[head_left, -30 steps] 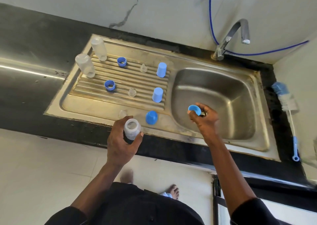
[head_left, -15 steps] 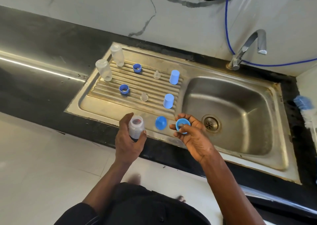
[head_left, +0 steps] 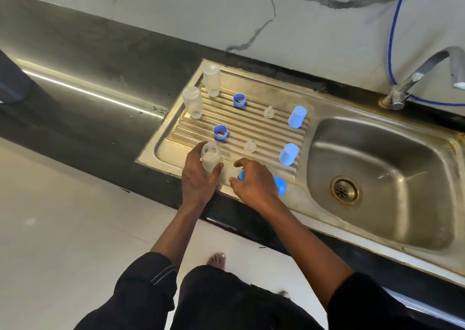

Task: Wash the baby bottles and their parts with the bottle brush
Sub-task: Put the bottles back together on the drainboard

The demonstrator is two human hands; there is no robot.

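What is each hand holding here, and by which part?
Left hand grips a clear bottle round its body. Right hand holds a blue ring; where cannot be told.

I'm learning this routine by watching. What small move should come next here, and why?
Probably pinch, with the right hand, what looks like a clear teat on the drainboard. Its thumb and forefinger bracket the teat, a blue ring is tucked in that hand, and the left hand grips the clear bottle.
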